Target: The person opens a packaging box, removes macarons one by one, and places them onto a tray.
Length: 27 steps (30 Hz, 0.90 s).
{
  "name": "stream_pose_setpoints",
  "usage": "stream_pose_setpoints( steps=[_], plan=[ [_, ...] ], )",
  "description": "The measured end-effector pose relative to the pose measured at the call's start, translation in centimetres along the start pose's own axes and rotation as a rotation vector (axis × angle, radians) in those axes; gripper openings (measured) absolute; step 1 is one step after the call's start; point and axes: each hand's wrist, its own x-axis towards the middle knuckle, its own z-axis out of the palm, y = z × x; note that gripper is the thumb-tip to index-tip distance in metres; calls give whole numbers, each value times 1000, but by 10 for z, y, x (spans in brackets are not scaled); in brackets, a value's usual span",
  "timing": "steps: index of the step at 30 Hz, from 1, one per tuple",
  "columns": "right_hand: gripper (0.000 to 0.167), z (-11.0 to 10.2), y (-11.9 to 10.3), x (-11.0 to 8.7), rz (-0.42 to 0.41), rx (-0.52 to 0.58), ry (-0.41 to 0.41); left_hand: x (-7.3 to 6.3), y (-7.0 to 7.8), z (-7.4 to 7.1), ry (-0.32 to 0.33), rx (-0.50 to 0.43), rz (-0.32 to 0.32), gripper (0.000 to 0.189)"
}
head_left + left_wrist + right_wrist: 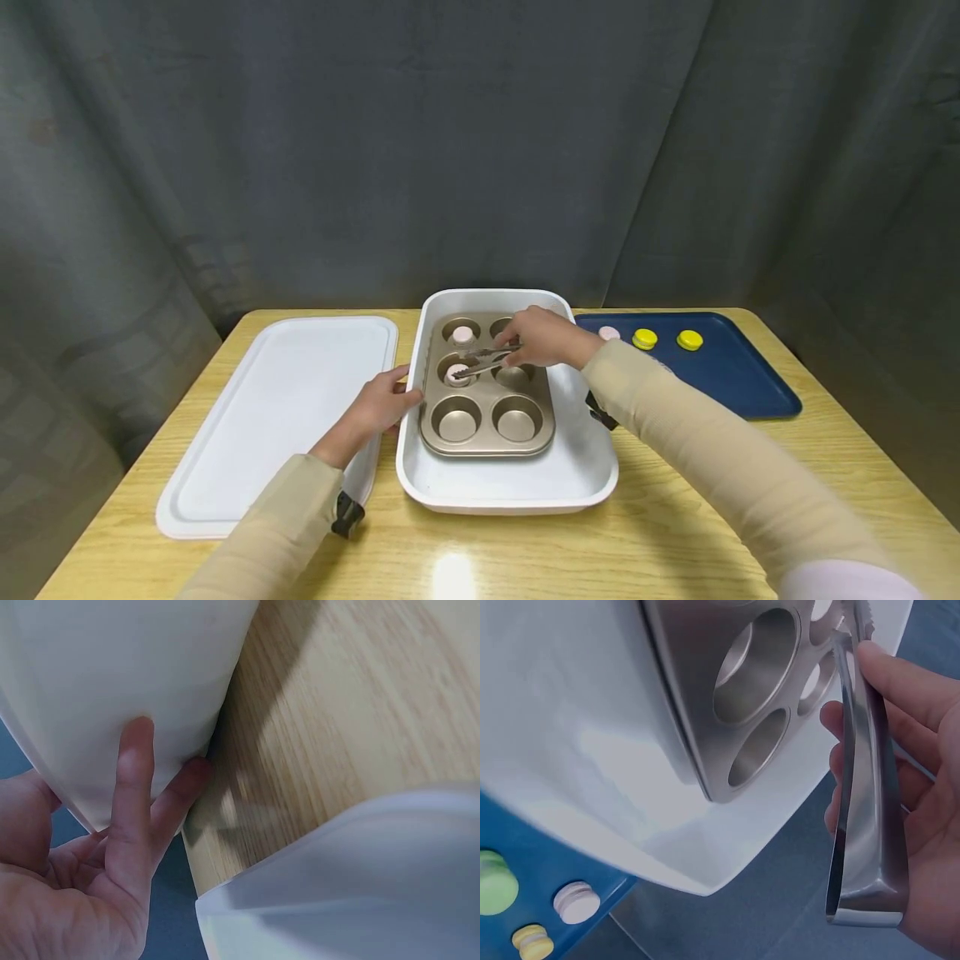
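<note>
Gripping metal tongs (pixel 480 367) in the fingers of the right hand (pixel 546 336), right at the pink cookie (pixel 454 369) in the muffin tin (pixel 486 442), middle row, left. Pinching the white tub (pixel 577 467) with the left hand (pixel 377 404). Probably light, maybe crumbly, so squeeze gently round the sides.

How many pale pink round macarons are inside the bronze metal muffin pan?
2: one macaron in the back-left cup, one macaron in the middle-left cup. The right hand partly hides the back-right cup.

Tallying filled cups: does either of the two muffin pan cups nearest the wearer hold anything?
No, in the head view both nearest cups are bare inside.
</note>
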Motion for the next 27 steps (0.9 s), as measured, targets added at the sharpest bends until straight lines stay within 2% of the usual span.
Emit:
stream_pose_setpoints(
  steps=[5, 14, 27],
  plan=[
    [32, 2, -6, 5, -9, -27, -9, -1, 0, 0, -4, -1, -4, 54],
    [29, 6, -11, 11, 35, -49, -27, -1, -2, 0, 0, 11, -2, 54],
    [22, 14, -15, 15, 28, -102, -6, -1, -2, 0, 6, 11, -1, 54]
  ],
)
